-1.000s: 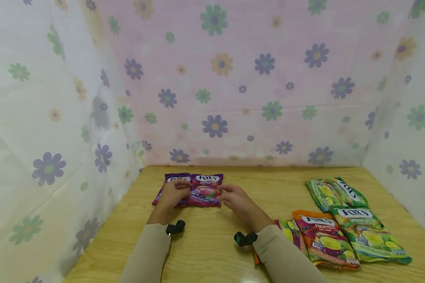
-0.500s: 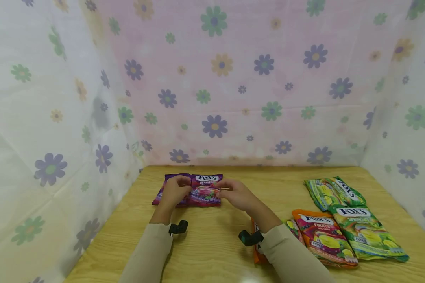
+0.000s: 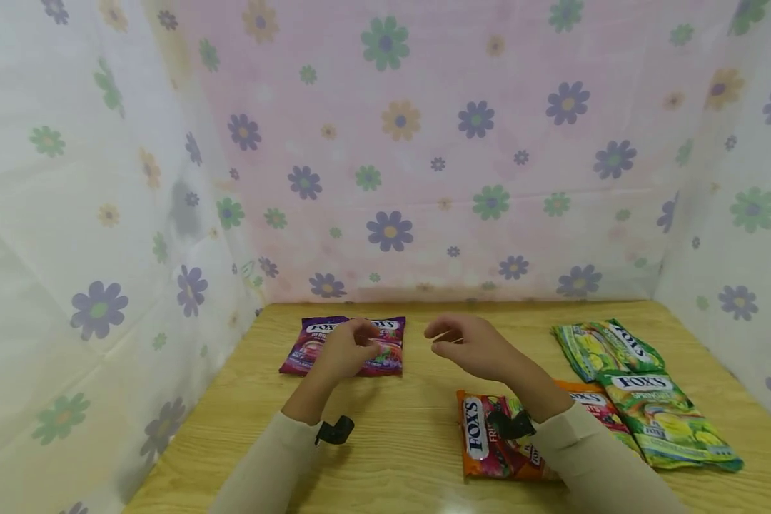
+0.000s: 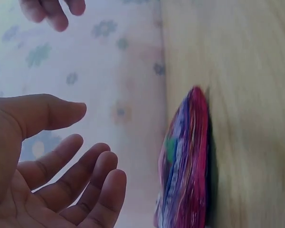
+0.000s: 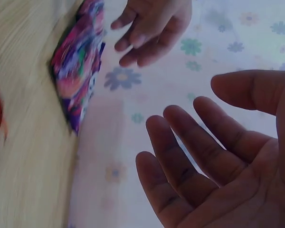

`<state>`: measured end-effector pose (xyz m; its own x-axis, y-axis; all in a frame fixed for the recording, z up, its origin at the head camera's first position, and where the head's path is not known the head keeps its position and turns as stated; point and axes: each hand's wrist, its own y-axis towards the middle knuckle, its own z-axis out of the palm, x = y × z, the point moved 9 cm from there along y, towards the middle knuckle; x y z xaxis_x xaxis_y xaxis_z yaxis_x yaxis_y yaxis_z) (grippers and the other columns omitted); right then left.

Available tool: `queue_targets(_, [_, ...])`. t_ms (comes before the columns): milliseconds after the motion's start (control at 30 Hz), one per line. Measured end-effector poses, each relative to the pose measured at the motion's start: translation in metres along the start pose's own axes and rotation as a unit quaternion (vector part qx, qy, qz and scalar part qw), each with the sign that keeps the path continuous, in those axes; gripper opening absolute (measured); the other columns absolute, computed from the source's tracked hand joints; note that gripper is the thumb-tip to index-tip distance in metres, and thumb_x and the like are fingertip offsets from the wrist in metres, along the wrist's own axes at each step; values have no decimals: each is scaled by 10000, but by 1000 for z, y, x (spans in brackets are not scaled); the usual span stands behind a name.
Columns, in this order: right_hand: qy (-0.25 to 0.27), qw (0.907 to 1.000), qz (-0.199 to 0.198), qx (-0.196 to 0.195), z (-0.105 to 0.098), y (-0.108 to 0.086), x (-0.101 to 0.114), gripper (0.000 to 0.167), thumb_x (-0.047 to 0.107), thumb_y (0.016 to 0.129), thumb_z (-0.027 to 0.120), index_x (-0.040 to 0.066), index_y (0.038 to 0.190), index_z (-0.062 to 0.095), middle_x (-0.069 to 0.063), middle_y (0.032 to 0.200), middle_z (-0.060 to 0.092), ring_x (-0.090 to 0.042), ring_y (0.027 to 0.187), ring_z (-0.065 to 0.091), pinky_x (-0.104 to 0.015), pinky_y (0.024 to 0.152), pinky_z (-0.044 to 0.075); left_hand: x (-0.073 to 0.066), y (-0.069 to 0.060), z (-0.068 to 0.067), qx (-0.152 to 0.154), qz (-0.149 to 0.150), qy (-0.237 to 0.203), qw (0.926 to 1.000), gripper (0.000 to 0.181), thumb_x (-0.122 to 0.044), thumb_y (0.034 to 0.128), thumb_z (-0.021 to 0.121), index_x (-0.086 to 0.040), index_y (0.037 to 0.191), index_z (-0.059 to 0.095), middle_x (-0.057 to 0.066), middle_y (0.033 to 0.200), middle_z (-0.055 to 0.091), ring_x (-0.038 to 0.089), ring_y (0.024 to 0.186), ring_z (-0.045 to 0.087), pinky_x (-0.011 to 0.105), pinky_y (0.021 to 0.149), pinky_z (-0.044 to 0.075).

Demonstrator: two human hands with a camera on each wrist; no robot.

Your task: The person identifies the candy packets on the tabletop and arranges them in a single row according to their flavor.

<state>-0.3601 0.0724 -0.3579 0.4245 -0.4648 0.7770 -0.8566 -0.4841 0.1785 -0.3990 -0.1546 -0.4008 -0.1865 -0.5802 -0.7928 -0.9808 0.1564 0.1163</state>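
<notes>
Left hand [image 3: 347,351]: empty, fingers loosely bent, raised over two purple bags [image 3: 305,352] lying side by side at the counter's [image 3: 417,421] far left; right hand [image 3: 478,350]: likewise empty, beside them. I judge the purple pair laid out; two orange bags [image 3: 488,457], one turned sideways, and two green bags [image 3: 677,432], differently angled, seem left to straighten.

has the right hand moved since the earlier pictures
Yes, rightward: in the head view, the right hand moved away from the right purple pack, which stayed put.
</notes>
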Motion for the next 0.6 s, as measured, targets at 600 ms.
queue_targets(600, [-810,9955,99,488,-60,-50,-51,247,260,1023,665,130,1231,693,-34,1162,711,-191,1032,693,-357,835,598,-49,-42,91,1665,198,-496,9846,532,-330,874,843,-131,1313,619,120,1241,670,178,1006,679,387,830,615])
